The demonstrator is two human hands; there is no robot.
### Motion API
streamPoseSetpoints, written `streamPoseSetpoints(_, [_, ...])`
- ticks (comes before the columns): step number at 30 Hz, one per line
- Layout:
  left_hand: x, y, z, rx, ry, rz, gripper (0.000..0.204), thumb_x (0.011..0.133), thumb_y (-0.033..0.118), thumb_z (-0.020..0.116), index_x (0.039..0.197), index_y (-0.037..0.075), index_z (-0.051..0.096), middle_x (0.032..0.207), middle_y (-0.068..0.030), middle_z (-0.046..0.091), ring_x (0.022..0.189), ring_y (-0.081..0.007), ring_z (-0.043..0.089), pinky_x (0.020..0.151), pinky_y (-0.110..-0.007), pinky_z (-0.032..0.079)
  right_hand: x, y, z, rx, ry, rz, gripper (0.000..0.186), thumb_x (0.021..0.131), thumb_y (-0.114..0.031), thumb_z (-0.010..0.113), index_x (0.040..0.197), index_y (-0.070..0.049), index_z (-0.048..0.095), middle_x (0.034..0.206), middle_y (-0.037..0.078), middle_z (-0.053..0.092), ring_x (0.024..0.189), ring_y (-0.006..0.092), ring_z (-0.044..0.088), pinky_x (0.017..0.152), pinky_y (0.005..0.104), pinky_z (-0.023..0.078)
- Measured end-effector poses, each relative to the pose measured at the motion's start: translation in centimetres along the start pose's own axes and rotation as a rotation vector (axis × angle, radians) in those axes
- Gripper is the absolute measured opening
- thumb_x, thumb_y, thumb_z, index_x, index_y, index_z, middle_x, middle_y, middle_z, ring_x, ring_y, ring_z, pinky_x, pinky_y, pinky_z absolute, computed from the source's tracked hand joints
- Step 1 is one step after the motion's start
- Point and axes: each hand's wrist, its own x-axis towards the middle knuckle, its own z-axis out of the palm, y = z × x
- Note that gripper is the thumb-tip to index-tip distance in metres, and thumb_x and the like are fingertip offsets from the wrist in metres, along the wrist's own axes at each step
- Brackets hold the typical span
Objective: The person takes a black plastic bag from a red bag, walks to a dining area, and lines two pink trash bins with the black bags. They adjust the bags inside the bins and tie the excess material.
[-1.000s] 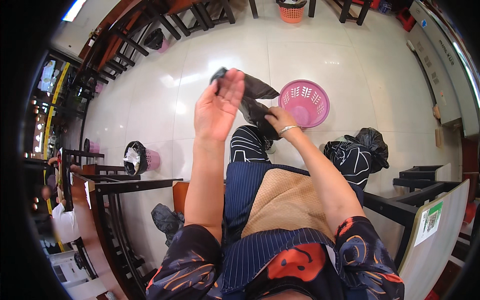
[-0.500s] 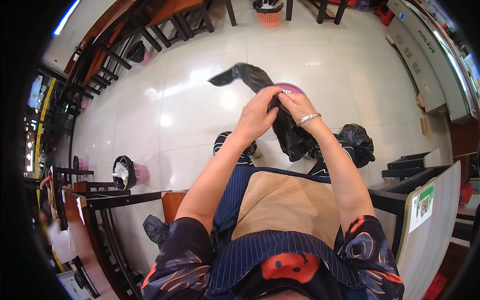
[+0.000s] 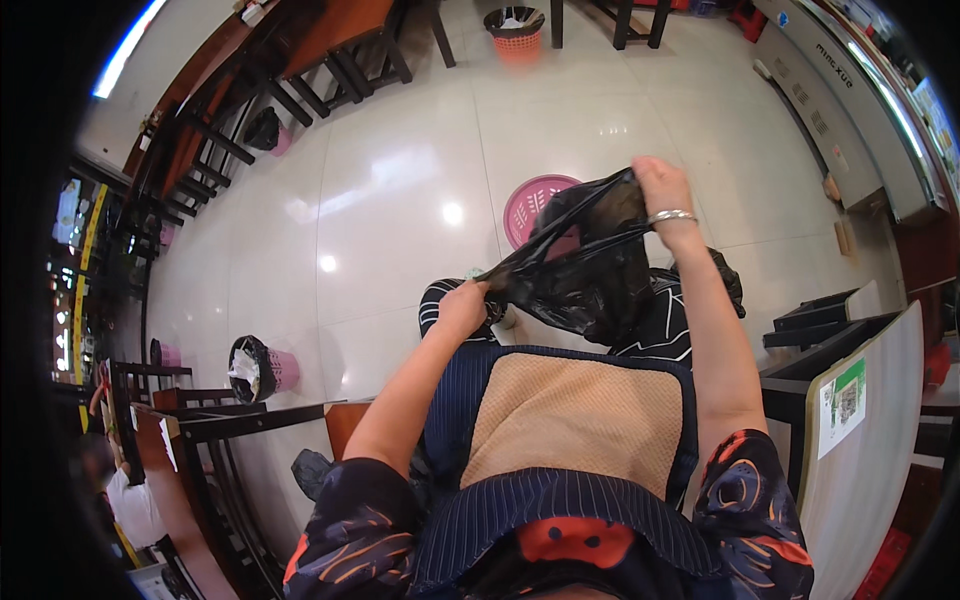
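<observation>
A black plastic bag (image 3: pixel 585 285) is stretched wide between my hands. My left hand (image 3: pixel 462 308) grips one end low at the centre left. My right hand (image 3: pixel 660 190), with a silver bracelet at the wrist, holds the other end higher up on the right. Behind the bag, partly hidden, a pink plastic basket (image 3: pixel 525 200) stands on the floor just beyond my knees. Another bunched dark bag (image 3: pixel 725 280) shows beside my right leg.
Lined bins stand at left (image 3: pixel 280 368), back left (image 3: pixel 280 140) and back (image 3: pixel 518 45). Dark stools (image 3: pixel 340 60) line the back; a pale cabinet (image 3: pixel 820 100) is at right. Tables (image 3: pixel 870 380) flank me closely. A person in white (image 3: pixel 135 500) is at far left.
The long, crumpled bag has been spread open. My hands have moved apart, the left down and toward the left, the right up and to the right.
</observation>
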Motion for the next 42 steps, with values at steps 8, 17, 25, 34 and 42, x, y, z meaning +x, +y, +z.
streamPoseSetpoints(8, [3.8,-0.8,-4.5,-0.706,-0.301,-0.54,0.03,0.076,0.013,0.051,0.102,-0.001,0.045,0.07,-0.0148,0.061,0.047,-0.0244,0.06,0.046,-0.032,0.048,-1.1,-3.8,0.4,-0.075,-0.192,-0.012,0.03,0.084,-0.027,0.054,0.078,0.002,0.057,0.057,-0.002,0.046,0.057,0.0066,0.041,0.054,0.0235,0.037])
streamPoseSetpoints(17, [4.0,-3.6,-3.8,-0.097,0.113,-0.601,0.035,0.075,0.033,0.053,0.09,0.001,0.054,0.084,-0.0206,0.062,0.086,-0.0367,0.058,0.074,-0.042,0.046,-4.1,-6.7,0.4,-0.156,-0.807,0.062,0.018,0.07,-0.009,0.066,0.079,-0.002,0.052,0.065,-0.001,0.053,0.061,0.0065,0.046,0.058,0.0246,0.039])
streamPoseSetpoints(25, [2.4,-11.3,-1.7,-1.505,0.207,-1.037,0.03,0.081,0.023,0.04,0.076,-0.006,0.05,0.065,-0.0192,0.054,0.058,-0.0323,0.061,0.046,-0.037,0.052,-3.0,-1.9,-1.6,0.016,0.053,0.153,0.019,0.072,-0.011,0.054,0.061,0.001,0.045,0.051,0.002,0.044,0.05,0.0113,0.039,0.047,0.0286,0.036])
streamPoseSetpoints(34, [4.5,-4.2,-11.4,-0.665,0.266,-0.264,0.084,0.059,0.02,0.071,0.129,-0.002,0.028,0.126,-0.0203,0.038,0.113,-0.0321,0.041,0.091,-0.038,0.039,-1.5,-2.6,0.6,-0.352,0.036,-0.12,0.019,0.069,-0.019,0.056,0.072,-0.001,0.054,0.064,0.017,0.056,0.058,0.0306,0.054,0.055,0.0355,0.043])
streamPoseSetpoints(42, [9.1,8.9,-18.3,-0.277,0.044,0.148,0.069,0.065,0.018,0.06,0.129,0.014,0.036,0.111,-0.0149,0.052,0.107,-0.0307,0.046,0.101,-0.042,0.024,-1.4,-8.0,4.5,-0.479,-0.353,-0.31,0.015,0.069,-0.011,0.056,0.082,-0.005,0.051,0.068,0.018,0.059,0.067,0.0371,0.057,0.059,0.0418,0.045])
